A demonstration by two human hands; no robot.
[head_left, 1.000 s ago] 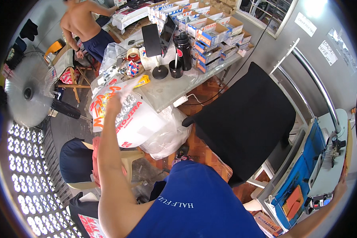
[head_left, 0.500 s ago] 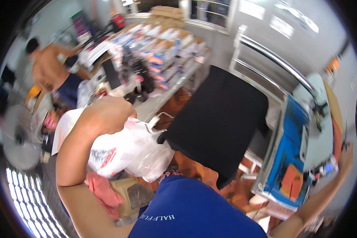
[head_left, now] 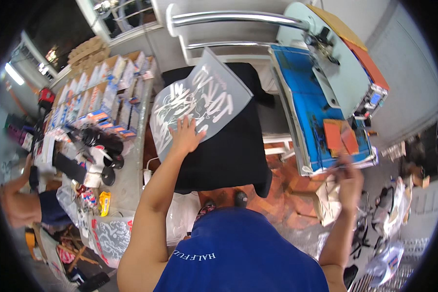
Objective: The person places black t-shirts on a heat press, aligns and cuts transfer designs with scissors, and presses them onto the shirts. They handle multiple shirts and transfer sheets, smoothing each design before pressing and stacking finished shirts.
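My left hand (head_left: 186, 137) lies with fingers spread on a grey translucent sheet (head_left: 214, 78) bearing white brush-like lettering. The sheet rests on a black cloth (head_left: 228, 155), slightly curled and angled across its far left part. The cloth is draped over a flat support, which it mostly hides. To the right, my right hand (head_left: 351, 182) is closed and smeared by motion near the front corner of a machine with a blue bed (head_left: 297, 87). Something thin and dark seems to be in its fingers, too blurred to name. Orange-red pads (head_left: 339, 138) lie on the blue bed just beyond it.
A long table (head_left: 136, 170) at left holds rows of boxes (head_left: 90, 102), black bottles (head_left: 104, 141) and a yellow packet (head_left: 104, 203). A white and red plastic bag (head_left: 109, 238) hangs at its near end. Metal rails (head_left: 238, 18) stand behind the cloth. Another person (head_left: 22, 202) is at far left.
The view has turned right. My left hand, closed above a white plastic bag before, now lies open on the sheet over the black cloth. My right hand has come inward from the far right.
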